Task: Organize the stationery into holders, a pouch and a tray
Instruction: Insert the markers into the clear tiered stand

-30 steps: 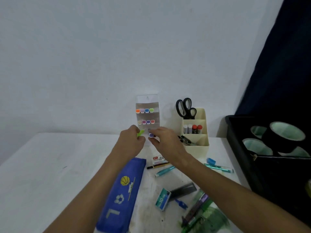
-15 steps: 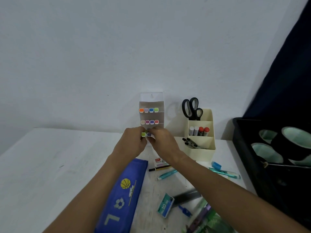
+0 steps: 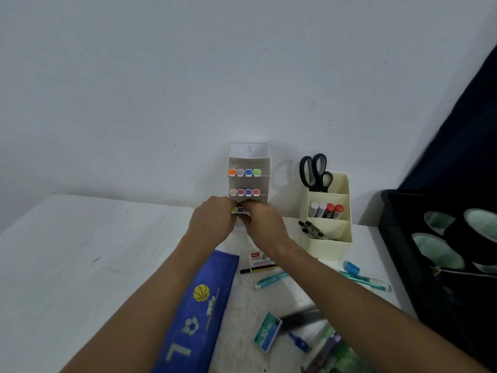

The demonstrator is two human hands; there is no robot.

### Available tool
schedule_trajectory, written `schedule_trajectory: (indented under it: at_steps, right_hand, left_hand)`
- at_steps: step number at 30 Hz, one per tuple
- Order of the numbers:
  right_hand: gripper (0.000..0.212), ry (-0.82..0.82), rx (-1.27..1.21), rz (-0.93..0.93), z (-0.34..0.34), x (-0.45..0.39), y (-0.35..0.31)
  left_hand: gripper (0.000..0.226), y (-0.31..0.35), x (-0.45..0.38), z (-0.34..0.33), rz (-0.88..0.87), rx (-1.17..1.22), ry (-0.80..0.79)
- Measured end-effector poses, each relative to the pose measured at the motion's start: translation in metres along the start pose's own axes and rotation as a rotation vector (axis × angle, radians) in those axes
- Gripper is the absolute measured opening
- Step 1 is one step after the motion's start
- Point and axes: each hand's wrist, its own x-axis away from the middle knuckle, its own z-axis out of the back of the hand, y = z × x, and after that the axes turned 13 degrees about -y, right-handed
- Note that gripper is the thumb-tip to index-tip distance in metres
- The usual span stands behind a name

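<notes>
A white tiered marker holder point(image 3: 248, 157) stands against the wall, its upper two rows filled with coloured-cap markers. Both hands are at its bottom row. My left hand point(image 3: 212, 222) pinches a green-capped marker point(image 3: 234, 210), and my right hand point(image 3: 262, 224) pinches a purple-capped marker point(image 3: 241, 210); both caps sit side by side at the row's left end. A blue pencil pouch point(image 3: 199, 310) lies under my left forearm. The cream desk organizer point(image 3: 326, 232) to the right carries scissors point(image 3: 314, 170), glue sticks and black pens.
Loose items lie on the white table near me: a staples box point(image 3: 258, 261), teal pens point(image 3: 271, 279), a green No.10 staples box point(image 3: 266, 332), a dark ruler point(image 3: 301, 319). A black tray point(image 3: 398, 238) with tape rolls sits at the right, against a dark curtain.
Both hands moved forward to the holder's bottom row, bringing the green and purple markers in. The camera shifted slightly, so the holder sits further right in view.
</notes>
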Motion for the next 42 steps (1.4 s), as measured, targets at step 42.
schedule_trajectory:
  at_steps: [42]
  right_hand:
    - [0.021, -0.671, 0.234, -0.331, 0.109, 0.219, 0.067]
  left_hand:
    - [0.024, 0.094, 0.109, -0.032, -0.264, 0.041, -0.536]
